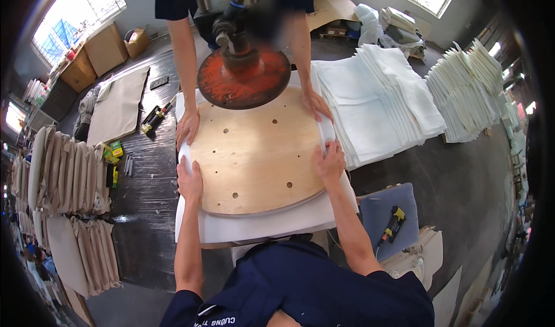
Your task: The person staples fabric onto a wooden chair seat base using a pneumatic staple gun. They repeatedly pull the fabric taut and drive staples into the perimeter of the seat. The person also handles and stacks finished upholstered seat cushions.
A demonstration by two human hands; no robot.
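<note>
A pale plywood board (260, 159) with rounded sides and several drilled holes lies on a white padding sheet (300, 223). My left hand (190, 182) is closed on the sheet's left edge, its thumb by the board. At the opposite edge, my right hand (330, 164) has its fingers curled round the sheet beside the wood. Across from me, a co-worker's two hands, one at the left (188, 127) and one at the right (316, 104), press on the far side edges. Above the board's far part hangs a worn red round press plate (243, 81), hiding some of it.
White sheets (376, 101) are stacked at the right. A yellow-and-black hand tool (393, 226) lies on a blue cushion (407, 203); a similar tool (153, 121) rests on the film-covered surface (144, 177) at left. Beige covered panels (69, 171) stand far left.
</note>
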